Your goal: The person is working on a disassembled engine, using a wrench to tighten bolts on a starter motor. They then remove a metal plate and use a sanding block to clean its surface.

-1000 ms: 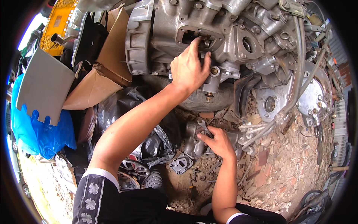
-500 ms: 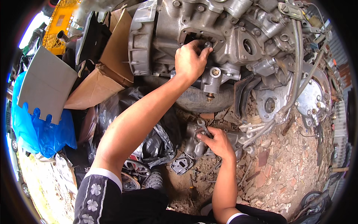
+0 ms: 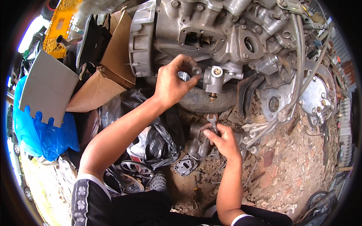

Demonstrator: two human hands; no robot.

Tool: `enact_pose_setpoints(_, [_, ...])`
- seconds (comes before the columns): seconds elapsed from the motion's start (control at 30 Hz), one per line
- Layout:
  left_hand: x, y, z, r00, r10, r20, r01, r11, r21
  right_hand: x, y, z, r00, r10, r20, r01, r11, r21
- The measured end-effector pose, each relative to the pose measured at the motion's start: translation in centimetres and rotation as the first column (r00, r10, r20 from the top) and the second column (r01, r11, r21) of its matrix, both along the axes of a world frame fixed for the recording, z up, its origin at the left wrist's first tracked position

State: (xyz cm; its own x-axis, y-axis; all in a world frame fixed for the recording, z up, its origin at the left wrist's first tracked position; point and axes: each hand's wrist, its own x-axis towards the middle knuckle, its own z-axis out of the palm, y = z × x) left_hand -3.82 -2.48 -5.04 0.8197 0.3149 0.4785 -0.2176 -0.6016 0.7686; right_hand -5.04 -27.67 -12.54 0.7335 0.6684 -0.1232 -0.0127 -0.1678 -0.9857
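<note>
Near the large grey gearbox casing (image 3: 169,41), my left hand (image 3: 172,81) is closed in a pinch. Between thumb and forefinger it has a small dark round metal piece (image 3: 196,71), whose exact kind I cannot make out. Just above lies the casing's rectangular opening (image 3: 203,39), showing metal parts inside. A cylindrical metal fitting (image 3: 213,81) with a brass tip sits right of this hand, apart from it. Lower down, my right hand (image 3: 225,142) is wrapped round a wrench (image 3: 213,122), its open jaw pointing up. Grey cast parts (image 3: 203,150) lie behind and beside that hand.
A tyre (image 3: 200,101) lies beneath the casing. Left are a cardboard box (image 3: 100,88), a grey panel (image 3: 49,88), a blue plastic bag (image 3: 49,137) and a black bag (image 3: 162,145). A flat metal plate (image 3: 185,165) rests on rubble ground. Thick cables (image 3: 300,56) hang at right.
My left hand has come away from the casing's opening, down and left, with the small dark piece in its pinch. In my right hand the wrench has turned more upright and risen slightly.
</note>
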Motion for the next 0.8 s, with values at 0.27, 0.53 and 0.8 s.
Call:
enact_pose_setpoints(0.27, [-6.9, -2.8, -0.6, 0.841, -0.427, -0.331, 0.126, 0.751, -0.648, -1.0, 2.3, 1.5, 0.960, -0.203, -0.193, 0.252, 0.926, 0.280])
enact_pose_setpoints(0.53, [-8.0, -2.5, 0.0, 0.829, -0.459, -0.319, 0.123, 0.706, -0.698, -1.7, 4.9, 2.2, 0.949, -0.292, -0.117, 0.314, 0.868, 0.384])
enact_pose_setpoints(0.8, [-3.4, 0.1, 1.4, 0.955, -0.266, -0.131, 0.171, 0.855, -0.489, 4.4, 10.0, 7.1, 0.551, -0.650, 0.523, 0.508, 0.759, 0.409])
